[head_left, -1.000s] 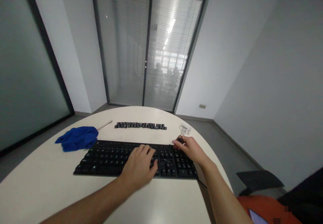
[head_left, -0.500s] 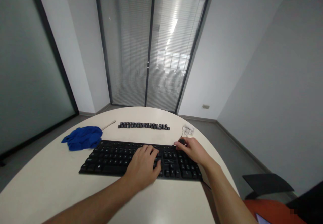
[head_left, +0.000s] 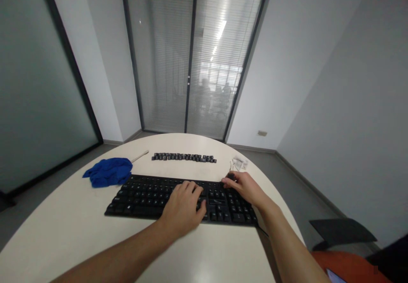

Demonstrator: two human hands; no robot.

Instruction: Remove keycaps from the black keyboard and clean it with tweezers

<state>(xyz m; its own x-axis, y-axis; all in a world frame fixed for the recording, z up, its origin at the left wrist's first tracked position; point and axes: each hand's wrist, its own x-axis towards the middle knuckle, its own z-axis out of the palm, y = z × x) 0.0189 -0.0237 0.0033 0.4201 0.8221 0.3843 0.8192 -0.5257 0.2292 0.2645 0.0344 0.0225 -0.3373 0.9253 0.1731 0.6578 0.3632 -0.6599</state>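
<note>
Meanwhile, over the last second I am lifting and turning my head a little, so everything on the white round table (head_left: 63, 232) is sliding rightwards in my view while nothing on it is actually shifting. At the far left the crumpled blue cloth (head_left: 108, 171) is lying where it lay, with the thin pale stick (head_left: 140, 156) poking out just behind it. Next to that, the row of loose black keycaps (head_left: 184, 157) is sitting in its straight line beyond the black keyboard (head_left: 143, 193), apart from it. The keyboard itself is lying flat across the middle of the table in front of me. My left hand (head_left: 185, 208) is resting palm-down on its middle keys, fingers loosely spread and holding nothing, just as it was a moment ago. My right hand (head_left: 244, 187) is staying at the keyboard's far right corner with its fingers curled, the fingertips creeping only slightly along the top edge. A small dark piece (head_left: 231, 175) is showing right at those fingertips, but I cannot tell whether I am pinching it or merely touching it. Just beyond lies a crumpled clear wrapper (head_left: 239, 162), and a dark chair (head_left: 341, 232) stands off the table's right edge. I judge that the work is pausing at this corner, since both hands are barely moving.
</note>
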